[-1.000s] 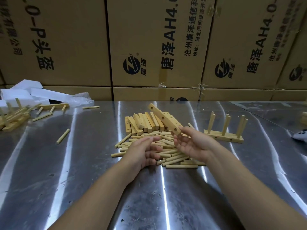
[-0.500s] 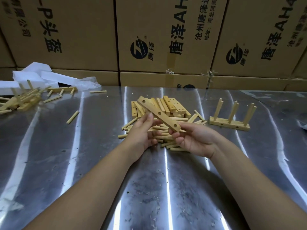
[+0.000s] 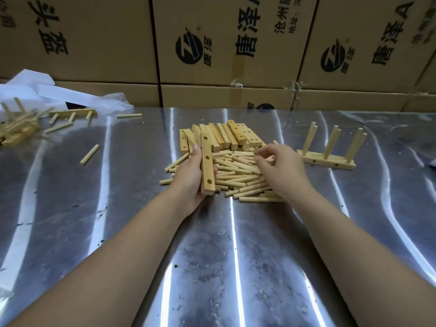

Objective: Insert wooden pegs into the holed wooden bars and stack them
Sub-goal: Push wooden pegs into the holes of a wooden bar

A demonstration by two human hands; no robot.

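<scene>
holed bar (image 3: 207, 166) passed to left hand (image 3: 190, 178), gripped | right hand (image 3: 279, 167) curled over pegs (image 3: 236, 172) beside it, pinch unclear | insertion next

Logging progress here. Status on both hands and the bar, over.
Left hand grips three-holed bar, holes empty. Right hand on peg pile, fingers curled; hold on a peg unclear. Nothing in the way; pegged bar stands off right.
</scene>
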